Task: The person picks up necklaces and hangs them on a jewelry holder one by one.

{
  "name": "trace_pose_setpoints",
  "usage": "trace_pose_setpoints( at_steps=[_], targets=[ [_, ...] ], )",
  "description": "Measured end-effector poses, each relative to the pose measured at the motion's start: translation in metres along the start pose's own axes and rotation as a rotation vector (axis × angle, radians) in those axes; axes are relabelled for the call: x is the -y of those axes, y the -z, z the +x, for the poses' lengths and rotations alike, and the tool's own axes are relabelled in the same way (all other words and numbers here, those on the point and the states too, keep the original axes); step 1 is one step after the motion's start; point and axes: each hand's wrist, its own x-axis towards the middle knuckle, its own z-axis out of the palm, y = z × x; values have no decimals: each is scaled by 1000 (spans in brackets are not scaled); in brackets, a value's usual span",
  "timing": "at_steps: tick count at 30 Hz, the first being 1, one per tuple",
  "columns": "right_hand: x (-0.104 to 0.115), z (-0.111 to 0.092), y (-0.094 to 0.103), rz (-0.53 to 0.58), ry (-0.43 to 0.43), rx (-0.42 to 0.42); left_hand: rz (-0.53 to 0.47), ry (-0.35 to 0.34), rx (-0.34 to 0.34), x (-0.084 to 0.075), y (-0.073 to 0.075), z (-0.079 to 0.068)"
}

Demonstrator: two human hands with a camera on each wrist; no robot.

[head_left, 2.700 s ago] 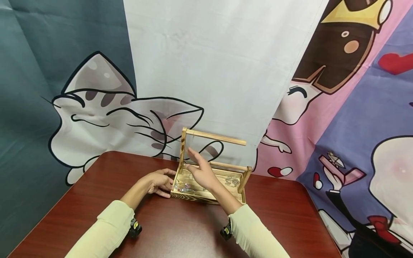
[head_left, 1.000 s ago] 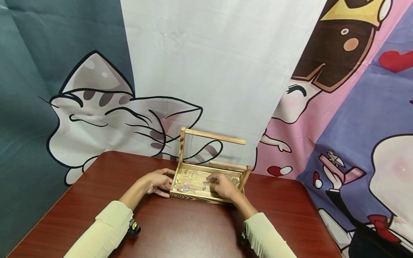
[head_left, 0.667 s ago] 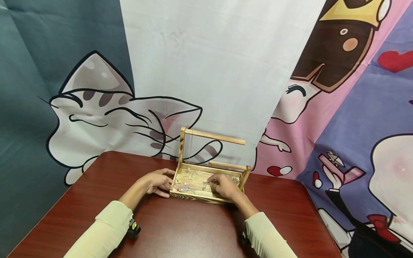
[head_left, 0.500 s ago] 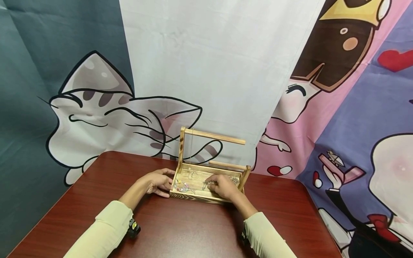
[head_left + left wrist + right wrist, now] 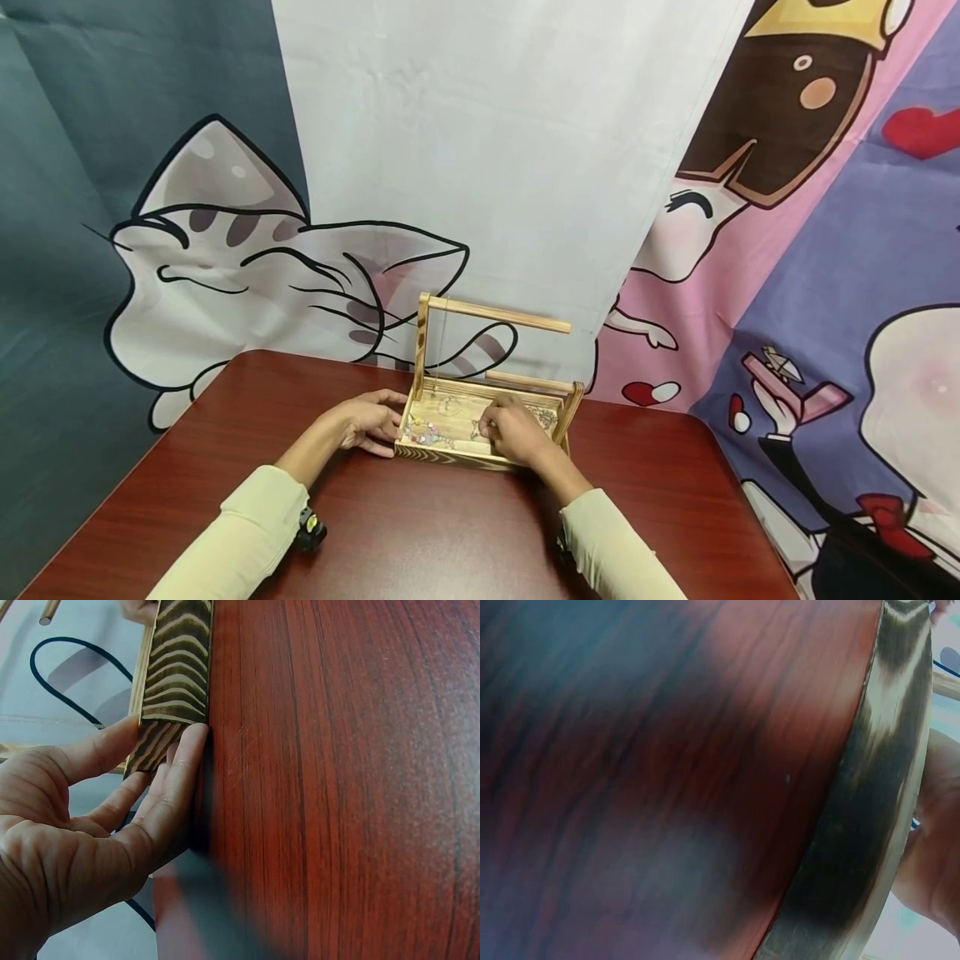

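A wooden jewelry stand, a shallow tray with upright posts and two bars, stands on the table. My left hand grips its left end; in the left wrist view the thumb lies on the rim and the fingers on the end wall. Inside the tray, the fingers of my right hand are curled and pinch a silvery chain, mostly hidden under them. Colorful beaded bracelet lies at the tray's left front. Behind it is a thin ring-shaped piece. More chain lies at the right end.
The upper bar crosses above the tray, with a fine strand hanging near its left end. A lower bar runs behind. The reddish table extends around the stand; a printed cloth hangs behind.
My right hand has come down from under the upper bar's left end, moved right, and now works at the chain in the tray. The fine strand shows on the bar. The left hand stays put.
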Motion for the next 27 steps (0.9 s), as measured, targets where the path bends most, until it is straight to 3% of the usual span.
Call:
trace_pose_setpoints(
  at_steps=[4, 8, 11, 14, 17, 19, 24, 27],
  targets=[
    [12, -2, 16, 85, -29, 19, -3, -1, 4, 0, -2, 0],
    [31, 2, 40, 315, -133, 24, -1, -1, 0, -1, -3, 0],
    [52, 5, 65, 522, -294, 70, 1, 3, -3, -1, -2, 0],
    [61, 6, 72, 772, -448, 104, 2, 6, -3, -2, -2, 0],
    [63, 7, 74, 939, -545, 104, 2, 8, -1, -3, -1, 0],
    [62, 7, 75, 958, -557, 98, 0, 8, -1, -3, 0, 0],
    [60, 7, 78, 797, -527, 72, 0, 4, 1, -2, 0, 0],
    [60, 7, 79, 784, -518, 53, 1, 3, 0, -2, 0, -1]
  ],
)
